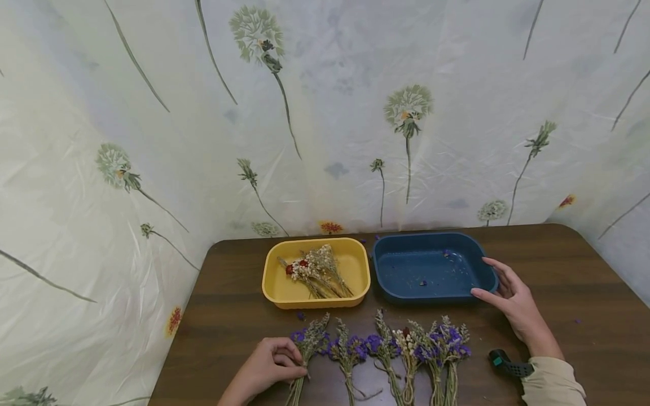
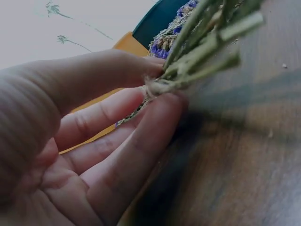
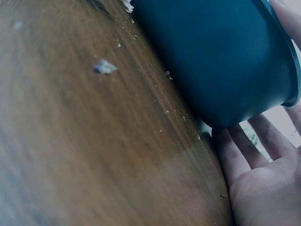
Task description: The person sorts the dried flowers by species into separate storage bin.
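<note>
My left hand (image 1: pixel 274 361) pinches a small bunch of dried flowers (image 1: pixel 316 334) by its stems, thumb and fingertips at the twine tie. Seen in the left wrist view, the cut stem ends (image 2: pixel 240 28) stick out past the fingertips. At the blue tray's (image 1: pixel 431 298) right end, my right hand (image 1: pixel 523 310) holds the corner, thumb on the front rim and fingers round the side. The right wrist view has the fingers (image 3: pixel 273 136) against the tray's outer wall. A few purple petals and crumbs lie inside this tray.
Left of the blue tray stands a yellow tray (image 1: pixel 317 303) with several white and red dried bunches (image 1: pixel 320 268). A row of tied purple bunches (image 1: pixel 350 355) lies along the front of the brown table (image 1: pixel 223 316). A black strap (image 1: pixel 510 365) is by the right wrist; flowered cloth hangs behind.
</note>
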Available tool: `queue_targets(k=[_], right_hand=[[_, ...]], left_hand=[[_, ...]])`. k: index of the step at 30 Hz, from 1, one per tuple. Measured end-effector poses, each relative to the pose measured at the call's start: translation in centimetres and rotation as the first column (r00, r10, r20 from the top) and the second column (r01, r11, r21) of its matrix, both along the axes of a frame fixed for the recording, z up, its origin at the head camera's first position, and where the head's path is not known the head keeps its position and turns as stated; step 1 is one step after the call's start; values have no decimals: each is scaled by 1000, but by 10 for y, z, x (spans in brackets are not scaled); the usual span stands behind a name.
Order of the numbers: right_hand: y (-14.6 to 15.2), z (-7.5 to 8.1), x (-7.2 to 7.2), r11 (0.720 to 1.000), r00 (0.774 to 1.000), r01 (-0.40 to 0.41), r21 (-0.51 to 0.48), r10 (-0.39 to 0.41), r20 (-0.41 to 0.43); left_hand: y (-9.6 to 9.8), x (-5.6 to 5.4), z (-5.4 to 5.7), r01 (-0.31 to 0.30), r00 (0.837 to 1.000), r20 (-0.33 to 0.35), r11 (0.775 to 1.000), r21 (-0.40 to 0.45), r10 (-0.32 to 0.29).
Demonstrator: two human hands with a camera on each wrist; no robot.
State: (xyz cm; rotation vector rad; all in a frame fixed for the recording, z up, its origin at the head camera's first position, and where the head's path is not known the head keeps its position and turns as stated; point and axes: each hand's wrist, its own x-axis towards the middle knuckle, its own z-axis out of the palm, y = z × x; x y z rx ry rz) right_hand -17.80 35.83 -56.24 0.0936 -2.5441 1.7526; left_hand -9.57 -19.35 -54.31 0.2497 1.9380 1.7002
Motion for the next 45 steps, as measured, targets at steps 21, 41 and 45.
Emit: queue_targets(k=[21,41,45], right_hand=[[1,1,0,1000,1000,6,-2,-6,13],[0,0,1,1000,1000,13,-6,-13,2],[-1,0,0,1000,1000,9,-4,-9,-3]], left_hand=[[-7,-1,11,-11,999,41,999,35,9],[9,-18,37,-7,975,-224,999,-54,-5],[16,-25,44,-7,971,-241,999,-48,-4]])
